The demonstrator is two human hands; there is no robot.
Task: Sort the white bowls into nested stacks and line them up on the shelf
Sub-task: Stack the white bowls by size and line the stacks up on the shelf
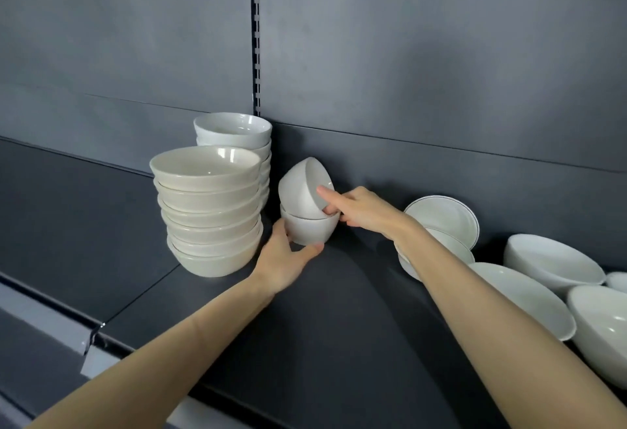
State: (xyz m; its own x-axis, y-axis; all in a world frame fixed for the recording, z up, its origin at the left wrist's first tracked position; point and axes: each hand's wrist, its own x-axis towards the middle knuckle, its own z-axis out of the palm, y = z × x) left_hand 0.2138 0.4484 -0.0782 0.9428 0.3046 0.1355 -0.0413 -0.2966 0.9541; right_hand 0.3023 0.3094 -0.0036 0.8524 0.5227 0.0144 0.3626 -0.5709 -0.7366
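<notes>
Arms [163,350], both bare, fill the bottom of my view over the dark shelf [339,327]. Close by on the right I see loose white bowls [522,296] lying tipped on the shelf, some touching each other. A bit farther back, a thin-lined bowl [444,218] leans on other bowls behind the right arm [492,310].

In the middle the left hand [285,262] holds the bottom small bowl [310,230], which sits on the shelf. Its fingers [280,232] and thumb are curled round the low part of that bowl. The right hand [363,208] holds the top small bowl [300,191]. This bowl is tipped on its side in the bottom one, with its mouth to the right. I see this hand pinching the rim, with one long finger across the mouth.

Just left of the small bowls stands a tall stack of cream bowls [210,211], all nested. Behind it, by the grey back wall [407,72], stands a stack of white bowls [234,130].
</notes>
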